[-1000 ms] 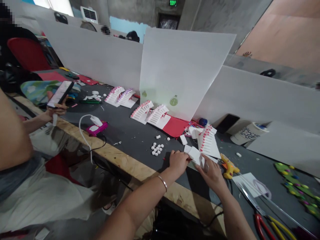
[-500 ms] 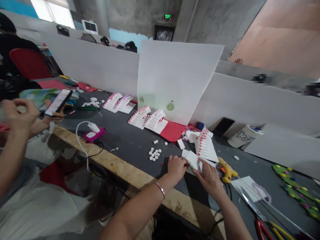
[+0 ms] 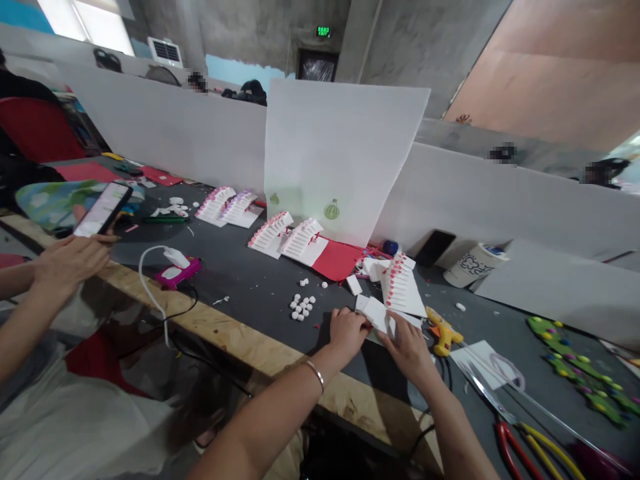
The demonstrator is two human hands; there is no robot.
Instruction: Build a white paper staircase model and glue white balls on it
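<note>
Between my two hands, low over the grey table, is a white rectangular piece that looks like card or foam. My left hand is closed on its left edge, fingers curled and pinching. On its right side my right hand grips it with thumb and fingers. Just beyond stands a white stepped model with rows of red dots. A small white block lies behind the piece. Left of my left hand sits a cluster of small white pellets.
Right of my hands lie a yellow glue gun, scissors with red handles, and a paper cup. More stepped models and a pink power strip are left. A co-worker's hands are at far left with a phone.
My hands stay on the white piece with hardly any movement. The view has shifted slightly right. The co-worker's raised hand has come down to the other hand near the phone.
</note>
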